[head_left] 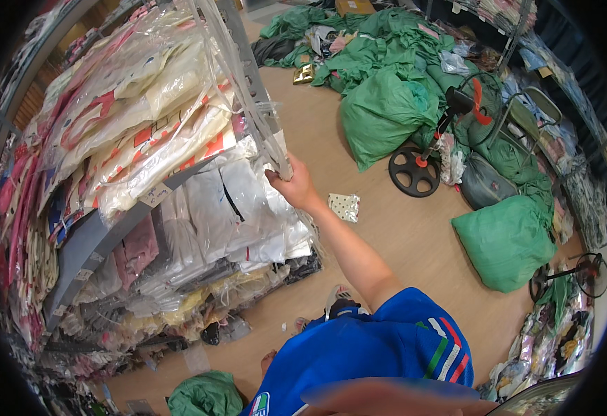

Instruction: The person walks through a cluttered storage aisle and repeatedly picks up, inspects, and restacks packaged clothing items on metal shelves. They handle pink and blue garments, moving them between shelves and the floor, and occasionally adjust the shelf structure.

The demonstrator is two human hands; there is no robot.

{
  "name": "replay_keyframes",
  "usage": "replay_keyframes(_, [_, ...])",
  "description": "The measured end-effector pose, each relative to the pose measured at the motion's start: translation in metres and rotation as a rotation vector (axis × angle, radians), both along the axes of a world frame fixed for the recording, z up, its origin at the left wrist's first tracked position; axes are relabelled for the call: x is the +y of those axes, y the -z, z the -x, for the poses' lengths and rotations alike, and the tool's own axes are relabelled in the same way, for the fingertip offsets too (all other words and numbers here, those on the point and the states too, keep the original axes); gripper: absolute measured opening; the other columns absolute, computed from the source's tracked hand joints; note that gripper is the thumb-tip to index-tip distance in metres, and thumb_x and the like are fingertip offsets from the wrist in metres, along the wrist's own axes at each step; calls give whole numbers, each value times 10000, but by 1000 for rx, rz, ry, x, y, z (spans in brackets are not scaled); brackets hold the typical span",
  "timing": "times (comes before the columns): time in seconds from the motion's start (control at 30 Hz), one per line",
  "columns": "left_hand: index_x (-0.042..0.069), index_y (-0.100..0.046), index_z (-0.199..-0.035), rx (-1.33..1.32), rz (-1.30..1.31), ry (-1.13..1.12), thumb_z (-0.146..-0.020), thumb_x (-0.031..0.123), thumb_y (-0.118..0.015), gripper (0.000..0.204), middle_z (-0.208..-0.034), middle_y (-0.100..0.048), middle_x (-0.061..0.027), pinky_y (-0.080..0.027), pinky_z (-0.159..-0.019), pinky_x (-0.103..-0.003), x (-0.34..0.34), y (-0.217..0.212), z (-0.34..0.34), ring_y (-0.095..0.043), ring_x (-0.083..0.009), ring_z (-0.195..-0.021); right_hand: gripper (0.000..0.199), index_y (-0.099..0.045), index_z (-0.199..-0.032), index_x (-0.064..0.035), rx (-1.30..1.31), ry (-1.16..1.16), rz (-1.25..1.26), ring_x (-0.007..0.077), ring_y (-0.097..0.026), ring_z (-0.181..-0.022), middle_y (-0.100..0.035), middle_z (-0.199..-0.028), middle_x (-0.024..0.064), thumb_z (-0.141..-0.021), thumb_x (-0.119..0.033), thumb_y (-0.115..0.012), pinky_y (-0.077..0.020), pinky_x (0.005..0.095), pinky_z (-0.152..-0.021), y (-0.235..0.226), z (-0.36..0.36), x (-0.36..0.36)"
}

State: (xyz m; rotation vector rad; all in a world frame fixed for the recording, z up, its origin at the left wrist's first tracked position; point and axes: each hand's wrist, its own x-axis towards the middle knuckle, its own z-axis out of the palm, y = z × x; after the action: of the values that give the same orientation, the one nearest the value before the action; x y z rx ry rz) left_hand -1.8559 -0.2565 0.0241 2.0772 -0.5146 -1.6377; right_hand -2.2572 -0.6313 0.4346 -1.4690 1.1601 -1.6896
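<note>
My right hand [293, 186] reaches forward and to the left from a blue short sleeve, its fingers closed around the lower visible part of a pale rack post [270, 142] with clear plastic along it. Beside the hand, folded white garments in clear bags [230, 201] lie stacked on a shelf. Above them is a taller pile of cream and red bagged clothes [158, 97]. Of my left side, only a small patch of skin [268, 360] shows at the shirt's left edge. It may be my left hand, but no fingers can be made out.
Green sacks [390, 114] heap up across the far floor, with another green sack [504, 243] at the right. A black wheel-like base [414, 171] stands by them. A spotted packet [344, 206] lies on the floor. Loaded shelves line the right; a green bag [206, 394] sits low left.
</note>
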Motion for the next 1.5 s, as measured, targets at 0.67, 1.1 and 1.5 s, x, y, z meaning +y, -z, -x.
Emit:
replay_keyframes(0.67, [-35, -656, -1030, -18, 32, -23, -912, 324, -660, 378, -862, -680, -110, -502, -700, -313, 16, -2, 3, -626, -195, -780, 206, -563, -910, -40, 28, 48, 91, 321, -618, -736, -615, -790, 149, -752, -112, -674, -470, 387, -678, -8, 1, 6])
replay_keyframes(1.1, [-69, -628, -1097, -140, 3, 123, -927, 338, -613, 441, -970, -692, -164, -512, -750, -361, 16, -21, 9, -651, -244, -850, 232, -575, -974, -36, 40, 29, 51, 244, -615, -731, -634, -783, 124, -784, -120, -677, -474, 354, -689, -2, 4, 4])
replay_keyframes(1.5, [-74, -613, -1125, -53, -15, 34, -928, 349, -605, 467, -1023, -681, -193, -516, -771, -371, 29, -2, 12, -652, -262, -886, 269, -593, -1028, -42, 2, 44, -22, 240, -632, -769, -665, -850, 137, -795, -147, -675, -482, 351, -727, -1, -3, 5])
